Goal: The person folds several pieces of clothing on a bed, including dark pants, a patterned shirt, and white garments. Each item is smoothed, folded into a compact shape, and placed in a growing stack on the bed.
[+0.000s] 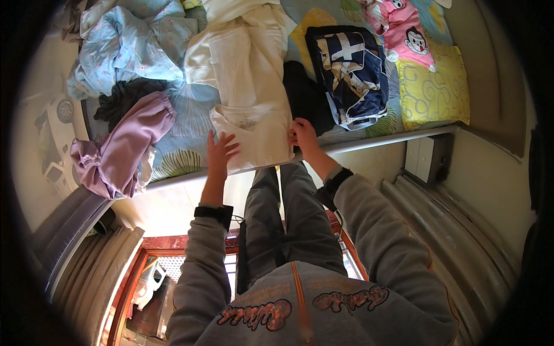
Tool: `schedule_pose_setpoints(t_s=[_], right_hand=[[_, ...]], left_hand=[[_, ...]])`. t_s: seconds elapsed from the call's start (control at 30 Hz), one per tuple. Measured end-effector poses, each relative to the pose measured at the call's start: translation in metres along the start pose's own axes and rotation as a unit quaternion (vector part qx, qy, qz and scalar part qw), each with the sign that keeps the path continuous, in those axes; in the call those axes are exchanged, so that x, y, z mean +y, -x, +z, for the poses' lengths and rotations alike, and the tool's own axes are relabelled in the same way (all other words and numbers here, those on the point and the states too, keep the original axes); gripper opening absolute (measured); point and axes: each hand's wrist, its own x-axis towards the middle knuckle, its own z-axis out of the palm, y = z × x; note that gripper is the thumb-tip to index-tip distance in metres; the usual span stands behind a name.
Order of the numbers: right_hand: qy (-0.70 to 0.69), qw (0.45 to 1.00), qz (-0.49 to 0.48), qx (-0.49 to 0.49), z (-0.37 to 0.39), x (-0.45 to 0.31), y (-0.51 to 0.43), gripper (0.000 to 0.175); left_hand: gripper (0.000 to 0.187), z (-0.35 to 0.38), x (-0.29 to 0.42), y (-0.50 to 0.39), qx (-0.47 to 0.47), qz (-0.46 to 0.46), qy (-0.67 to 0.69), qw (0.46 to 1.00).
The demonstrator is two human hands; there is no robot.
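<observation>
A white long-sleeved top [259,147] lies folded into a narrow strip on the bed, its neckline towards me and a sleeve laid along its length. My left hand [220,151] is at its left edge, fingers spread and holding nothing. At the right edge, the bent fingers of my right hand [304,135] touch the cloth; whether they pinch it is hard to see. Black folded cloth [305,97] lies just beyond the right hand. Further up, a cream garment [201,60] lies partly under the white top.
To the left lie mauve trousers [130,138], a dark crumpled garment [125,99] and light blue printed cloth [130,47]. A navy patterned folded garment [355,78], a yellow pillow [433,93] and pink monkey-print cloth [400,32] are on the right. The bed's rail [368,142] runs before my legs.
</observation>
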Motion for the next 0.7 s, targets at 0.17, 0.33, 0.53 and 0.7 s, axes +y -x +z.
schedule_pose_setpoints(t_s=[0.17,0.33,0.53,0.7], right_hand=[[0.411,0.767,-0.489,-0.063,0.001,0.026,0.035,0.053],[0.289,0.92,-0.264,0.014,0.014,0.039,0.022,0.054],[0.155,0.961,-0.225,-0.029,0.014,0.054,0.002,0.051],[0.157,0.982,-0.084,-0.069,0.002,0.048,0.02,0.042]], left_hand=[[0.086,-0.019,-0.045,0.016,-0.016,0.358,-0.604,0.712],[0.075,-0.047,-0.072,-0.002,0.095,0.226,-0.45,0.859],[0.043,-0.033,-0.067,-0.01,-0.016,0.229,-0.209,0.951],[0.042,-0.004,-0.053,0.016,-0.003,0.115,-0.117,0.986]])
